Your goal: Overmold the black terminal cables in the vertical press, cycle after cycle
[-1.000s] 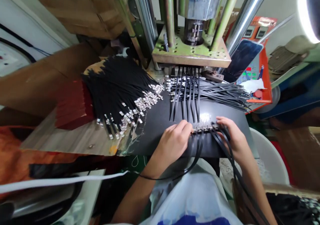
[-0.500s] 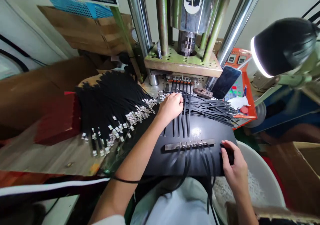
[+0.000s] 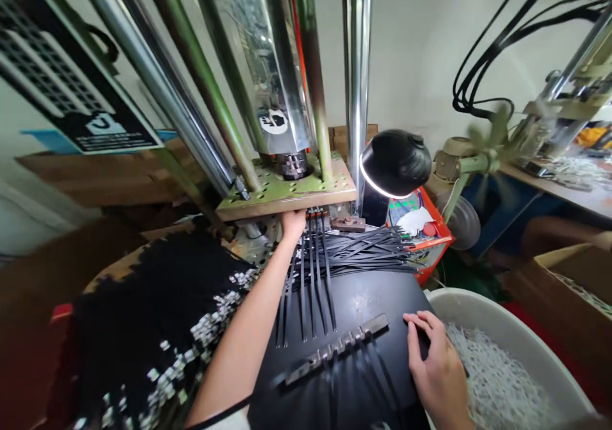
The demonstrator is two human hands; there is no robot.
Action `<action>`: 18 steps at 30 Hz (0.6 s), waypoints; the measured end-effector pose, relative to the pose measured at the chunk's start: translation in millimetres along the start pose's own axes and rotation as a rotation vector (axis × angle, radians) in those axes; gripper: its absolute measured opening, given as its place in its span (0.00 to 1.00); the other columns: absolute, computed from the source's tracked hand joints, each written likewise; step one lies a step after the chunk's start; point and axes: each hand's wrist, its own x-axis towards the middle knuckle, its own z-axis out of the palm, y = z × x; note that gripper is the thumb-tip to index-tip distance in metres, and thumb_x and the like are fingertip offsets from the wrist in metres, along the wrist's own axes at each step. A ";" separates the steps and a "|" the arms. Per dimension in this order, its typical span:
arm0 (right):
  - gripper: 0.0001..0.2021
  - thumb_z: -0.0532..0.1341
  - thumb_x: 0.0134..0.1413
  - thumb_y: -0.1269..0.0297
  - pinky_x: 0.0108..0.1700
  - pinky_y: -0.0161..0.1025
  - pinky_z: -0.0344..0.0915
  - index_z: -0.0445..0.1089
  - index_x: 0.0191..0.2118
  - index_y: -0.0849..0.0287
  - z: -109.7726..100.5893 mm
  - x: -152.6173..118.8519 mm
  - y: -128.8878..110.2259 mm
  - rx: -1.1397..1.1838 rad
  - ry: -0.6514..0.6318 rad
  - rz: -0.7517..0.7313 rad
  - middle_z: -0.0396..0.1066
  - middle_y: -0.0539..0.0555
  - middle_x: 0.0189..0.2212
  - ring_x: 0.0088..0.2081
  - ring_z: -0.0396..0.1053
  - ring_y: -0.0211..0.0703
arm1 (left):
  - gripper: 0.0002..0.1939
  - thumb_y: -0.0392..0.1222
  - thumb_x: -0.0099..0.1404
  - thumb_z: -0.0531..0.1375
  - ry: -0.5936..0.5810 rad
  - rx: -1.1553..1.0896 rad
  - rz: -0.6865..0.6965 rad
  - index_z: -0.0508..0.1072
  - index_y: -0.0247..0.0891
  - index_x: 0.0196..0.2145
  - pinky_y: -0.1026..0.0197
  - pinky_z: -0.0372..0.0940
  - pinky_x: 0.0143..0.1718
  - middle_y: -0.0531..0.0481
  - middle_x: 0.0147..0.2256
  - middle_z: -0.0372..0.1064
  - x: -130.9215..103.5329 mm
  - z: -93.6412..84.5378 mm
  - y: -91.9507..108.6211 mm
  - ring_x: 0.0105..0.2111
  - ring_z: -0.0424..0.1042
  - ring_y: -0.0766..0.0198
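Black work plate (image 3: 382,296) before press (image 3: 287,191). Left hand (image 3: 292,223) under press platen, at far ends of black straps (image 3: 310,277); finger state hidden. Right hand (image 3: 433,360) flat, fingers together, beside metal clip bar (image 3: 335,350). Straps look light, limp; grip by ends.

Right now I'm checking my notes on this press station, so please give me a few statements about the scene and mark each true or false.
1. The left hand reaches under the green press plate, at the far ends of the black straps. True.
2. The right hand holds the metal bar. False: it rests flat on the black work surface, beside the bar's end.
3. The lamp is lit. True.
4. The white tub stands to the left of the work surface. False: it stands to the right.
5. The pile of clipped straps lies to the left. True.
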 end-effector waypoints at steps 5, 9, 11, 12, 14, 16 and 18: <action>0.12 0.54 0.66 0.59 0.42 0.40 0.70 0.63 0.50 0.58 -4.0 3.9 -1.2 -0.016 -0.007 -0.018 0.78 0.55 0.39 0.39 0.77 0.46 | 0.21 0.39 0.67 0.55 -0.045 0.125 0.045 0.67 0.28 0.55 0.51 0.62 0.53 0.31 0.55 0.67 -6.2 -9.8 -2.9 0.57 0.65 0.45; 0.11 0.54 0.65 0.61 0.42 0.40 0.70 0.63 0.50 0.58 -7.0 7.2 -2.5 -0.016 -0.026 -0.033 0.78 0.54 0.39 0.39 0.77 0.46 | 0.16 0.42 0.67 0.54 -0.174 0.163 0.202 0.73 0.29 0.46 0.45 0.62 0.52 0.30 0.47 0.72 -45.3 1.1 41.8 0.51 0.70 0.42; 0.12 0.54 0.65 0.61 0.43 0.41 0.70 0.64 0.50 0.58 -8.7 7.4 -3.0 -0.016 -0.043 -0.038 0.78 0.54 0.40 0.39 0.77 0.47 | 0.17 0.48 0.62 0.62 -0.292 0.125 0.408 0.74 0.38 0.47 0.54 0.64 0.51 0.41 0.48 0.73 -79.8 4.5 71.5 0.50 0.71 0.51; 0.12 0.55 0.65 0.61 0.43 0.42 0.70 0.64 0.51 0.58 -9.6 7.1 -3.3 -0.014 -0.052 -0.040 0.78 0.55 0.40 0.39 0.77 0.47 | 0.24 0.49 0.59 0.65 -0.352 0.095 0.574 0.71 0.43 0.52 0.57 0.62 0.53 0.46 0.52 0.71 -96.7 3.7 83.2 0.53 0.68 0.54; 0.12 0.55 0.64 0.61 0.43 0.42 0.71 0.64 0.51 0.58 -11.5 6.1 -4.1 0.005 -0.050 -0.033 0.78 0.55 0.40 0.39 0.77 0.47 | 0.31 0.49 0.62 0.63 -0.417 0.081 0.922 0.63 0.43 0.61 0.56 0.62 0.54 0.45 0.58 0.66 -121.0 -2.9 93.1 0.56 0.65 0.54; 0.12 0.56 0.63 0.64 0.41 0.42 0.71 0.65 0.51 0.58 -13.6 4.9 -5.4 0.038 0.011 -0.010 0.77 0.56 0.40 0.37 0.76 0.46 | 0.23 0.49 0.69 0.54 -0.440 0.119 1.001 0.65 0.43 0.59 0.57 0.63 0.52 0.45 0.55 0.68 -123.8 -12.7 82.1 0.53 0.68 0.57; 0.12 0.58 0.61 0.67 0.40 0.43 0.72 0.65 0.50 0.57 -15.1 4.0 -7.0 0.080 0.109 -0.003 0.75 0.57 0.40 0.36 0.75 0.45 | 0.17 0.46 0.72 0.48 -0.416 0.210 0.842 0.72 0.45 0.51 0.57 0.62 0.54 0.47 0.51 0.73 -103.2 -19.7 55.0 0.51 0.70 0.58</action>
